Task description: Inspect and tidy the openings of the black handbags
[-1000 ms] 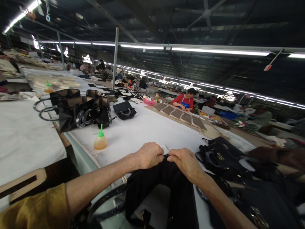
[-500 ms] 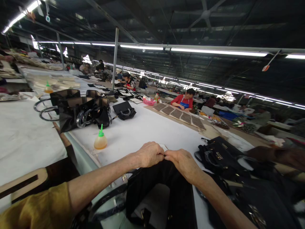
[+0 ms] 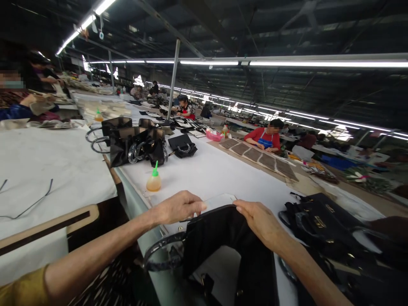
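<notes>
A black handbag [image 3: 207, 240] stands before me with its mouth facing me; a pale area shows inside it. My left hand [image 3: 181, 207] pinches the bag's far top edge at its left part, thumb along the rim. Farther right on that same edge, my right hand [image 3: 259, 221] is closed with its thumb and fingertips on the rim. A round handle [image 3: 164, 253] in clear wrap sticks out at the bag's left side. Just beyond the rim lies a white sheet-like piece [image 3: 219, 200], partly hidden by the bag and my hands.
A squeeze bottle [image 3: 154, 182] with a green nozzle stands beyond my left hand. Several black handbags [image 3: 121, 146] are grouped farther back, and more black bags [image 3: 318, 221] lie at right. Across the white-covered table [image 3: 204, 172], a person in red [image 3: 264, 137] works beside brown panels [image 3: 256, 155].
My hands, which met at the bag's rim, are now apart along it, the left one farther left. The view has turned left, so the surroundings appear shifted right.
</notes>
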### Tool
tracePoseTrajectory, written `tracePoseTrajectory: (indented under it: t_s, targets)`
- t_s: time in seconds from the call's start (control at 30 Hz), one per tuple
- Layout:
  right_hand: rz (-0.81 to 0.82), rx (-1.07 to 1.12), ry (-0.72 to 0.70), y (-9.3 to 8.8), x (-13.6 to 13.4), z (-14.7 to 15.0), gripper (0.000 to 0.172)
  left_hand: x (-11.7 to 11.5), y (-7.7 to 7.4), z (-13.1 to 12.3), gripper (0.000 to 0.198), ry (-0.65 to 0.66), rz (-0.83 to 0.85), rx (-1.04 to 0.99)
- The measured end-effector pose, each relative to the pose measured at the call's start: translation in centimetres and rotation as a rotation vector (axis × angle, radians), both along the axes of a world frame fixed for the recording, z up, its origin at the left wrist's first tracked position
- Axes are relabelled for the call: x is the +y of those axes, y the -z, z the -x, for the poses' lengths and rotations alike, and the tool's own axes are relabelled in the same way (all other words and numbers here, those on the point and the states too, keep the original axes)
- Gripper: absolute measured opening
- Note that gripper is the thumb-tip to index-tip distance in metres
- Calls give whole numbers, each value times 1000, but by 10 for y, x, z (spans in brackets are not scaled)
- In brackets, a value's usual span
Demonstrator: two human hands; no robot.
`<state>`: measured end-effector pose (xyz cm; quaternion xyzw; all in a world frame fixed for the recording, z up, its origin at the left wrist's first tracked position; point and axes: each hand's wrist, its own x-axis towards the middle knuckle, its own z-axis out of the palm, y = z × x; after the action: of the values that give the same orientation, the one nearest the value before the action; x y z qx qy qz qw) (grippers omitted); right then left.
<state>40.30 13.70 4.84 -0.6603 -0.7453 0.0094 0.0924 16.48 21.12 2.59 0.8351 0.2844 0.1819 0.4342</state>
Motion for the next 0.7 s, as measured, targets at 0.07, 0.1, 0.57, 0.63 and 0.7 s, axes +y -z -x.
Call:
tracePoseTrajectory:
  t_s: [0.07, 0.1, 0.57, 0.63, 0.7]
  targets:
    - [-2, -8, -1, -2, 0, 6, 30, -16, -2, 5, 40, -74, -123, 36]
    - [4, -25, 5, -3, 0, 10, 29, -23, -2, 4, 36, -113, -186, 57]
    - [86, 103, -304, -8, 8, 41, 27, -35, 11, -14, 27, -169, -308, -28]
    - [109, 126, -322, -9, 8, 47, 24, -35, 13, -15, 26, -169, -310, -33]
    - [147, 115, -348, -11, 8, 54, 25, -35, 14, -16, 25, -164, -321, -30]
